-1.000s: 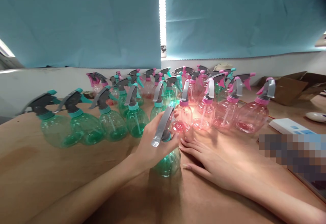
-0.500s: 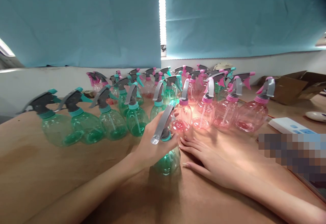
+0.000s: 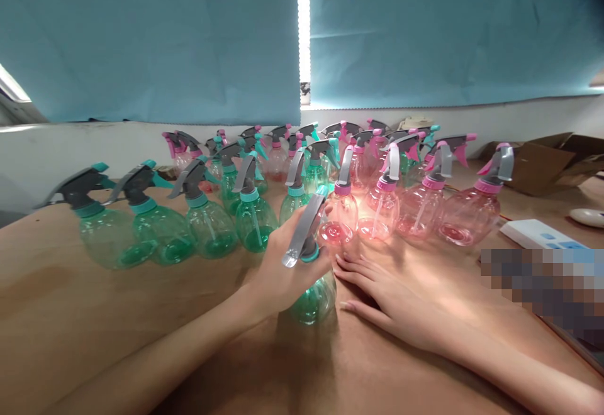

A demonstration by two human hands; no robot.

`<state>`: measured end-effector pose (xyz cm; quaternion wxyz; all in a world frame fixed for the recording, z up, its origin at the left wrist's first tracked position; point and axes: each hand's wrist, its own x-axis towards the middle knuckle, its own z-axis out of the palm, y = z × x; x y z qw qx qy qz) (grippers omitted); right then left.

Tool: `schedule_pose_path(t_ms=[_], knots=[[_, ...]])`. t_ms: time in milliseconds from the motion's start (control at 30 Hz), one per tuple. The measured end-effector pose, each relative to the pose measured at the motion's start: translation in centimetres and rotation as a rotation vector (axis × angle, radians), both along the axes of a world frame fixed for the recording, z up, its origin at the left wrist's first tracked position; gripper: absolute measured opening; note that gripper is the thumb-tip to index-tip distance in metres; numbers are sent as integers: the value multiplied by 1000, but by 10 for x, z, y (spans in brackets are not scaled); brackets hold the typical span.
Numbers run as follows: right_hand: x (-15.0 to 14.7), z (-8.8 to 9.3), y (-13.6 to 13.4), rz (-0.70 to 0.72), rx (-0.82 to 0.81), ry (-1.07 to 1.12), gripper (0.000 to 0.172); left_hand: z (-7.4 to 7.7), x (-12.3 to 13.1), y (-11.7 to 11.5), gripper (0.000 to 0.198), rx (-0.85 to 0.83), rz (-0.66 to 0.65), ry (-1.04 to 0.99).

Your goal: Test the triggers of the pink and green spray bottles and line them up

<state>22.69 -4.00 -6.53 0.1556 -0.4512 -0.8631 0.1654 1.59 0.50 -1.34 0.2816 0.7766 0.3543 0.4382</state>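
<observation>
My left hand [image 3: 283,267] is wrapped round the neck of a green spray bottle [image 3: 311,302], which has a grey trigger head and a teal collar. This bottle stands on the table in front of the others, and my fingers partly hide it. My right hand [image 3: 387,292] lies flat on the table just right of it, fingers stretched out and holding nothing. Beyond my hands runs a front row of bottles: green spray bottles [image 3: 210,232] on the left and pink spray bottles [image 3: 377,214] on the right.
Several more pink and green spray bottles [image 3: 276,163] crowd behind the front row. On the right are an open cardboard box [image 3: 533,166], a white box [image 3: 533,232] and a white computer mouse [image 3: 586,216]. A blue-green blind [image 3: 151,44] hangs behind the wooden table [image 3: 56,320].
The whole view has shifted very slightly. Both hands and the green spray bottle keep the same places on the table.
</observation>
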Motion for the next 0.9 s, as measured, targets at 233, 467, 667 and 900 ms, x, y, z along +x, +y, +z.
schedule_pose_path(t_ms=[233,467,667,900], knots=[[-1,0,-1,-4,19,20,51,1,0,0,39,-1,11,17],[1,2,-1,1,11,-34,55,10,1,-2,32,39,-29,1],[1,-1,-1,-9,6,-45,57,17,1,-3,23,126,13,43],[2,-4,0,-3,0,12,56,17,0,-4,21,123,27,45]])
